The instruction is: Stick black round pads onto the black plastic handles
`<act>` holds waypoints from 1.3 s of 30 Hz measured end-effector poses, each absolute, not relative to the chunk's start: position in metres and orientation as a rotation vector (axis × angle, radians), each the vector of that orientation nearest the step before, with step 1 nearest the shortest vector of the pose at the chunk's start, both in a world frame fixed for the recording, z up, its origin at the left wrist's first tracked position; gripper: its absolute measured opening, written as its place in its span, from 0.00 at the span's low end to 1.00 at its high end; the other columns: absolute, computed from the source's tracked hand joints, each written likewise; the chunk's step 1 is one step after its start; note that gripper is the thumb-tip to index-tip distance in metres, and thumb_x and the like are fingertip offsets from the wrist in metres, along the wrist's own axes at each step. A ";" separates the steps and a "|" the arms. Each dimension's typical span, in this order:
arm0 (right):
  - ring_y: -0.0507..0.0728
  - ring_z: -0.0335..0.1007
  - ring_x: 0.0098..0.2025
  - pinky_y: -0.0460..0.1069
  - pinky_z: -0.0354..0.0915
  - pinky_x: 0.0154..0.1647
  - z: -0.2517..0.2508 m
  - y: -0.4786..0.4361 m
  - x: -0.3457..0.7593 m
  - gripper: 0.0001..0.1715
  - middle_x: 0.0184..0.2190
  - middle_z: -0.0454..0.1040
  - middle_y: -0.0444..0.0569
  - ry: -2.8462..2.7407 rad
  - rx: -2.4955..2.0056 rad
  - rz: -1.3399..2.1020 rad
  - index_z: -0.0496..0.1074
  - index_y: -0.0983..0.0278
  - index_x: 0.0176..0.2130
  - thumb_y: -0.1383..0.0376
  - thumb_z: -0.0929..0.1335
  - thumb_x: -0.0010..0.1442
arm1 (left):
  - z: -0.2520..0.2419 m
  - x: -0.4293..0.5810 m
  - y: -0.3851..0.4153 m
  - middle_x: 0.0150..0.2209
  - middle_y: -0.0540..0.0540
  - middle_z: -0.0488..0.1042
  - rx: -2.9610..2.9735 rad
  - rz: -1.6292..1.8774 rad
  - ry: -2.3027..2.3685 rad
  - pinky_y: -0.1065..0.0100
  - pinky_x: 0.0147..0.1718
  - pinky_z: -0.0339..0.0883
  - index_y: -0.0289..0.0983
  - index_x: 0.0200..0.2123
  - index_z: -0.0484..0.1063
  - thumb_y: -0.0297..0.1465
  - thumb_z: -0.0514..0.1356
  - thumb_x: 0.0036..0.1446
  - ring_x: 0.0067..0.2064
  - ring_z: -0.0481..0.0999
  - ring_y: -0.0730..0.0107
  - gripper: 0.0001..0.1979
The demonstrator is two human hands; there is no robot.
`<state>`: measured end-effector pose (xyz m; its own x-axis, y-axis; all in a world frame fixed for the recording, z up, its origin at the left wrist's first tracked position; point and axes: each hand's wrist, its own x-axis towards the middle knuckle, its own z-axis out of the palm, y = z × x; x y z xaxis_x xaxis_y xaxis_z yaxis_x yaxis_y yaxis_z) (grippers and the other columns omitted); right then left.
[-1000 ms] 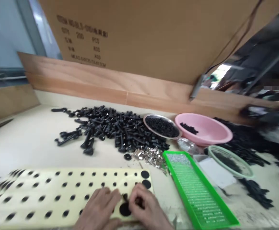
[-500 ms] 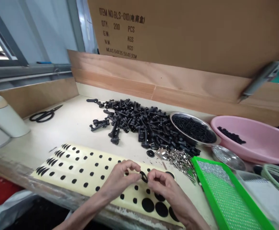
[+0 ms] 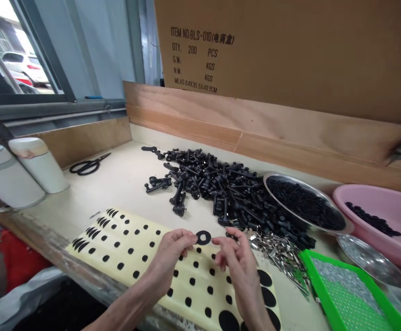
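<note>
Two hands close together | my left hand [image 3: 173,257] pinches black ring [image 3: 203,237] at fingertips, just above yellow dotted sheet [image 3: 124,258] | my right hand [image 3: 237,259] beside ring, fingers loose, empty | black parts pile [image 3: 221,188] behind

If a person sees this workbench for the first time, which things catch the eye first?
First, the big pile of black plastic parts in the middle of the bench. Next, the pale yellow sheet of black dots at the near edge, above which the left hand pinches a black ring, the right hand close beside. To the right, the pink basin and bright green tray stand out.
</note>
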<state>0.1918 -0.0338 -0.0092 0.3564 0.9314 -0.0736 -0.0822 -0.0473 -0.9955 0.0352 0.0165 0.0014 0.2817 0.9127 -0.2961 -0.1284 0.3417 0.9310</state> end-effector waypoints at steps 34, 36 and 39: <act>0.56 0.69 0.37 0.49 0.68 0.33 -0.034 -0.026 0.185 0.31 0.41 0.70 0.51 -1.167 -1.460 0.490 0.59 0.61 0.56 0.59 0.70 0.56 | 0.002 0.047 0.041 0.33 0.50 0.71 1.141 0.777 0.864 0.73 0.27 0.60 0.38 0.41 0.66 0.41 0.63 0.53 0.27 0.67 0.76 0.17; 0.56 0.70 0.39 0.49 0.69 0.35 -0.034 -0.026 0.183 0.31 0.41 0.71 0.51 -1.212 -1.447 0.451 0.57 0.61 0.57 0.62 0.69 0.58 | 0.005 0.054 0.030 0.33 0.49 0.72 0.917 0.758 0.739 0.74 0.26 0.59 0.37 0.39 0.67 0.43 0.63 0.54 0.27 0.67 0.78 0.17; 0.56 0.72 0.41 0.51 0.69 0.38 -0.035 -0.027 0.185 0.29 0.43 0.72 0.52 -1.224 -1.411 0.441 0.54 0.61 0.57 0.65 0.67 0.59 | -0.001 0.061 0.031 0.31 0.48 0.73 0.739 0.725 0.648 0.75 0.25 0.59 0.36 0.36 0.67 0.42 0.62 0.56 0.26 0.69 0.78 0.15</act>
